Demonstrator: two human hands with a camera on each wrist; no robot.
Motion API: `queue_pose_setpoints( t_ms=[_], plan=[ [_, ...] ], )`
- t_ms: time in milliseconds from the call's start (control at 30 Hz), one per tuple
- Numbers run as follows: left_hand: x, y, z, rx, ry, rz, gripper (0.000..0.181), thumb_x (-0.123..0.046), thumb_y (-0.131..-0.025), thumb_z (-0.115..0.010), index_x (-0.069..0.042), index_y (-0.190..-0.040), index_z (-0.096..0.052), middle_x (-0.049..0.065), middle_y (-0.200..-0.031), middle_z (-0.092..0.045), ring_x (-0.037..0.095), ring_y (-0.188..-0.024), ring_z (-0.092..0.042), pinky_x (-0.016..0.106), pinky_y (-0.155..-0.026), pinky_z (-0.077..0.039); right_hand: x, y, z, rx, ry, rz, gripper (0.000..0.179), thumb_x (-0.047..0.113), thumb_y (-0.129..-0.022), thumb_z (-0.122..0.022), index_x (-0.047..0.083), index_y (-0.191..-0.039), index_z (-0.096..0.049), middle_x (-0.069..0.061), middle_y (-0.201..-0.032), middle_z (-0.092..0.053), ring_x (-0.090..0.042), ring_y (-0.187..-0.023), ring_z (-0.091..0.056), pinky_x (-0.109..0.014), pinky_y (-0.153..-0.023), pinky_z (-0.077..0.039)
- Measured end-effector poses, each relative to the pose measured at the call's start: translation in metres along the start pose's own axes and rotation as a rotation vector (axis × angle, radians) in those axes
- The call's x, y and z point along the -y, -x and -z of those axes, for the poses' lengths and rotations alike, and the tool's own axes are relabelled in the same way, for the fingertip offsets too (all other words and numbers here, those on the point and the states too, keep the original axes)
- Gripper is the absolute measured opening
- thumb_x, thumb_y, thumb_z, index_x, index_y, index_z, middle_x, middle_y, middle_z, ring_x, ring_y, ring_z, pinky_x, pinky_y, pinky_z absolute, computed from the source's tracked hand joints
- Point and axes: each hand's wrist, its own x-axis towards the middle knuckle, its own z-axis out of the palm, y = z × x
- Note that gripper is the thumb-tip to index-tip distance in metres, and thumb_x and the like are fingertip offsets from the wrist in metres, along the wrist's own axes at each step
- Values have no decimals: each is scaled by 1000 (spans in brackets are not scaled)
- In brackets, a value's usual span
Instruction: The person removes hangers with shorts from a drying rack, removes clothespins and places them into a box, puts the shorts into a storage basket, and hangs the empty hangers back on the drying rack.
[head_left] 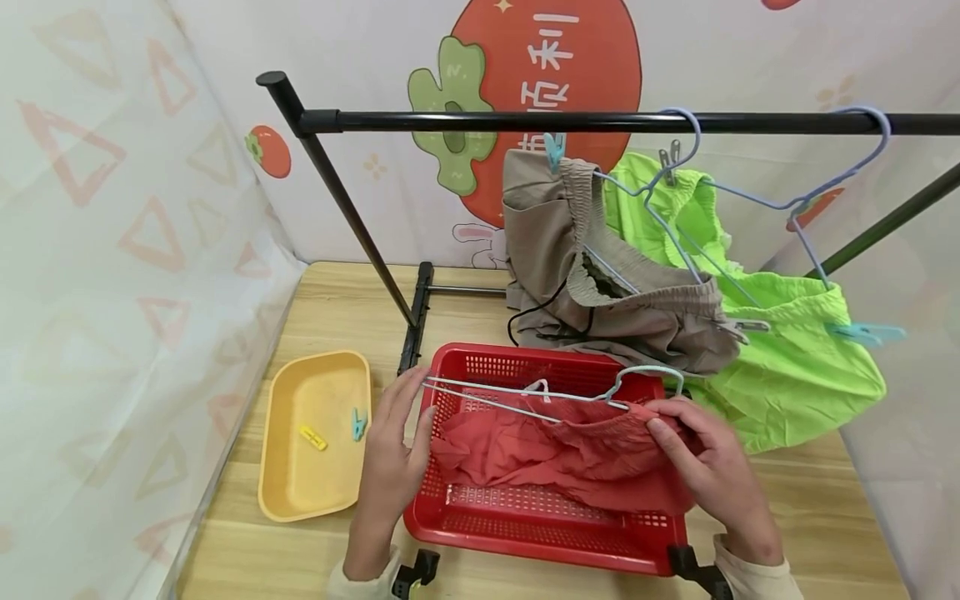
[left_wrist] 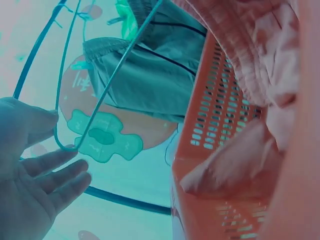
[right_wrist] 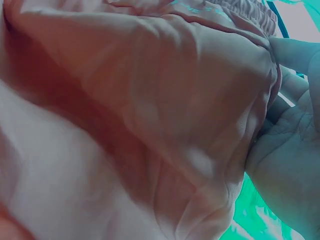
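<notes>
A pale blue wire hanger (head_left: 517, 389) lies slantwise over the red basket (head_left: 540, 557), its hook to the right. Its right end goes into the waistband of red shorts (head_left: 517, 446), which droop into the basket. My right hand (head_left: 712, 467) pinches that waistband between thumb and fingers, around the hanger's end. Over on the left, my left hand (head_left: 392, 450) has its fingers nearly straight and its thumb spread, touching the hanger's bare left end. The left wrist view shows the hanger's rounded tip (left_wrist: 67, 148) against the index finger. Folded cloth fills most of the right wrist view.
A black rack's bar (head_left: 480, 122) crosses above the table. Taupe shorts (head_left: 540, 233) and lime green shorts (head_left: 795, 392) hang from it on clipped hangers. A yellow tray (head_left: 300, 500) at left holds a yellow clip (head_left: 313, 437) and a blue clip (head_left: 359, 424).
</notes>
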Motion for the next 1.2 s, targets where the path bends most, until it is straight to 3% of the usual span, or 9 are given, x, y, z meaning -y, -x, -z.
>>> queue_pose_setpoints(
  t_ms=[100,300,500,633,900,1200],
  plan=[
    [0,0,-1,11,-74,-29,48,1,-96,-69,-6,-142,-60,13,-142,-56,27,-131,-53,30,-109,-41,2,0,-1,38,7,-28,39,-21,-87,-65,7,-114,-72,-3,-102,-69,-12,-87,-62,-19,-77,-48],
    [-4,2,1,34,-160,-72,31,3,-93,-73,-7,-122,-72,8,-123,-67,22,-117,-62,37,-100,-52,4,0,-4,59,35,-70,37,-18,-88,-68,9,-113,-73,-1,-104,-70,-12,-92,-64,-18,-82,-48],
    [-3,4,6,115,-141,-130,26,5,-93,-71,-8,-115,-74,2,-106,-70,17,-96,-66,35,-83,-59,6,1,-5,62,65,-99,36,-16,-89,-69,11,-113,-73,1,-105,-69,-11,-95,-62,-19,-84,-46],
    [1,5,8,134,-126,-129,26,7,-93,-70,-9,-113,-73,2,-101,-68,13,-88,-65,31,-77,-60,6,-1,-6,70,81,-108,36,-13,-89,-71,13,-114,-73,2,-107,-69,-11,-97,-62,-18,-86,-45],
    [11,8,18,70,-159,-84,29,12,-91,-69,-8,-112,-72,1,-106,-68,17,-91,-68,33,-80,-60,3,-1,-7,60,130,-68,38,-14,-88,-72,14,-114,-73,4,-107,-69,-8,-97,-62,-16,-87,-45],
    [29,6,46,-105,-163,-153,24,17,-88,-68,0,-105,-72,11,-100,-70,26,-92,-68,17,-93,-48,-2,-1,-5,63,175,-95,37,-10,-91,-72,17,-115,-72,7,-106,-68,-7,-95,-62,-16,-85,-44]
  ],
)
